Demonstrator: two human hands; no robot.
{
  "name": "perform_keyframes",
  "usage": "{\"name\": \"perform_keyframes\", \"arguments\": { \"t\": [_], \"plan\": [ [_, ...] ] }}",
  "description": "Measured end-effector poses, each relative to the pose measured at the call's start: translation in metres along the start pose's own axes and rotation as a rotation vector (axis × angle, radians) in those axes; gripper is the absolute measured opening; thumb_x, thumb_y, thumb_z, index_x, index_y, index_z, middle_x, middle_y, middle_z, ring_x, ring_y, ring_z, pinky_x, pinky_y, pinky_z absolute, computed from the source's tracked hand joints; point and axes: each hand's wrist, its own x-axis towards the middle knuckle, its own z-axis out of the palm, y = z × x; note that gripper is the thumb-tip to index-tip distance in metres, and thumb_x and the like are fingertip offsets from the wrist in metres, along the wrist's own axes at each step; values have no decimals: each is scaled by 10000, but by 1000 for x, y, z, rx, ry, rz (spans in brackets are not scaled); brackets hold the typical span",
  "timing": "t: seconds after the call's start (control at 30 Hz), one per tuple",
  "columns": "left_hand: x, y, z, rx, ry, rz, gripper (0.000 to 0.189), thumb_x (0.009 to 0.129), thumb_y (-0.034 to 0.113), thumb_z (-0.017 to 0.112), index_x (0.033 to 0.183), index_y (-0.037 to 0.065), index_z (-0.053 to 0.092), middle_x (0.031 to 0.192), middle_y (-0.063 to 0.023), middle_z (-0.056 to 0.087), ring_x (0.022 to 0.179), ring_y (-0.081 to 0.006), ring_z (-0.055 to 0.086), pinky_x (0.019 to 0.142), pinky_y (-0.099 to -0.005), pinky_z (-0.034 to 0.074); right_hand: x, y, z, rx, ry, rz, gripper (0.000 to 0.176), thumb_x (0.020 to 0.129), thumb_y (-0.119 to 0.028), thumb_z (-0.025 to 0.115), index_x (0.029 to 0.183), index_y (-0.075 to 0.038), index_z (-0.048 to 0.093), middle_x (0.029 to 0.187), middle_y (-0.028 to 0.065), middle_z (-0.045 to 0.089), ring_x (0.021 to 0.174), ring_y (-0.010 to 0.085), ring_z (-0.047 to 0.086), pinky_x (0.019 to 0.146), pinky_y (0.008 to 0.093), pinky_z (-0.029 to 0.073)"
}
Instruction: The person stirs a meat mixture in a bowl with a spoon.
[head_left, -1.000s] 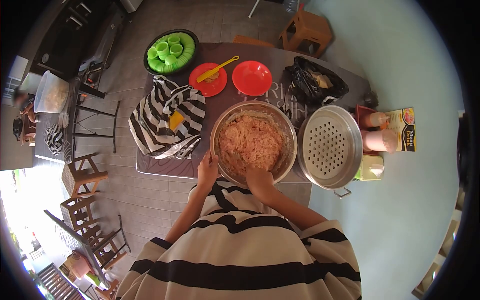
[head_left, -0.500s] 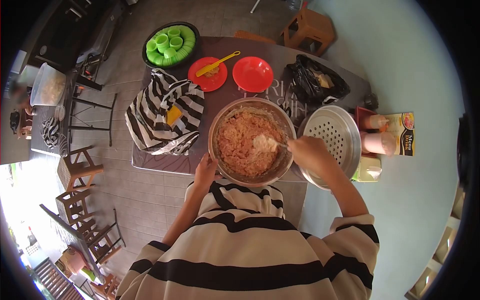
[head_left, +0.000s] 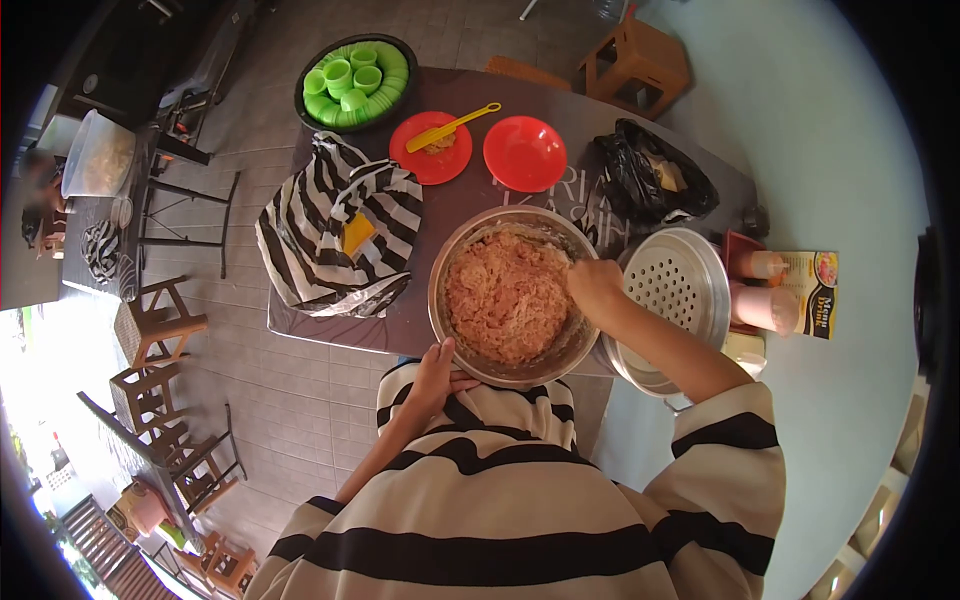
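A wide metal bowl (head_left: pixel 437 290) holds a pinkish minced mixture (head_left: pixel 505 295) near the table's front edge. My left hand (head_left: pixel 433 378) rests against the bowl's lower left rim, its fingers gripping the edge. Over the right side of the bowl, my right hand (head_left: pixel 597 288) is closed around a utensil whose working end is hidden in or behind the mixture. Right of the bowl stands a metal steamer with a perforated tray (head_left: pixel 662 290).
Behind the bowl are a red plate (head_left: pixel 524 153), another red plate (head_left: pixel 460 163) with a yellow spatula (head_left: pixel 440 132), and a tub of green cups (head_left: pixel 340 80). A striped bag (head_left: pixel 300 235) lies left, a black bag (head_left: pixel 630 160) back right. Pink containers (head_left: pixel 765 308) stand at right.
My right hand has moved up and slightly left over the bowl, and the spoon with its pale clump no longer shows. The whole view has shifted slightly.
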Motion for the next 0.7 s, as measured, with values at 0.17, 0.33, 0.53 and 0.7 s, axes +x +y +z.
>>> {"name": "perform_keyframes", "arguments": {
  "t": [0.17, 0.33, 0.53, 0.7],
  "plan": [
    [7, -6, -6, -59, -18, -10, 415, 900, 338, 405, 1137, 3, 346, 1067, -140, 510, 813, -278, 610, 650, -371, 551, -7, 22, -1, 202, -249, -34, 152, 686, -58, 522, 758, -12, 647, 779, 169, 625, 717, 273, 626, 592, 378, 500],
    [10, -3, -3, -30, 13, -11, 399, 899, 341, 408, 1114, 9, 356, 1049, -132, 516, 784, -271, 617, 619, -364, 554, 7, 22, -4, -80, -693, -234, 212, 702, -97, 484, 784, 18, 641, 841, 192, 614, 729, 290, 615, 591, 389, 486],
    [7, 2, 0, -24, 10, -19, 369, 908, 344, 379, 1104, 32, 359, 1006, -114, 530, 731, -231, 623, 559, -287, 553, 1, 27, 0, 205, -1078, -119, 165, 679, -64, 406, 574, 23, 498, 518, 137, 469, 429, 222, 450, 396, 352, 352],
    [9, 0, -1, -5, -14, -17, 362, 915, 340, 353, 1148, 64, 335, 1016, -110, 529, 734, -215, 624, 566, -282, 552, -19, 17, 32, 766, -1228, 9, 252, 730, -92, 447, 520, -68, 311, 429, 6, 280, 356, 103, 272, 310, 257, 182]
  ]
}}
